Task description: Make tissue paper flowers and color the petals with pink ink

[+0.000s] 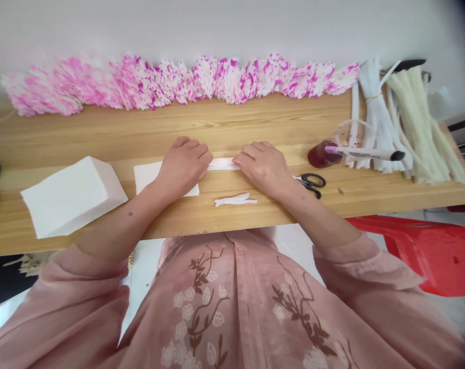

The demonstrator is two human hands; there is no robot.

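Observation:
A narrow folded strip of white paper [222, 164] stretches across the wooden table between my two hands. My left hand [188, 163] is closed over its left end, with the fingers curled down. On the right end, my right hand [260, 166] grips with fingers bent and pressed together. A flat white paper sheet [147, 174] lies partly under my left wrist. Just below the strip rest a few thin white strips [236, 200]. Black-handled scissors [312, 182] lie beside my right wrist, their blades partly hidden by it.
A thick stack of white paper [68, 195] stands at left. Pink-and-white ruffled paper pieces [170, 84] line the wall. At right are a jar of dark red liquid [322, 155], a marker [366, 152], white bundled strips [374, 113] and cream strips [420, 123]. A red stool [436, 251] stands below.

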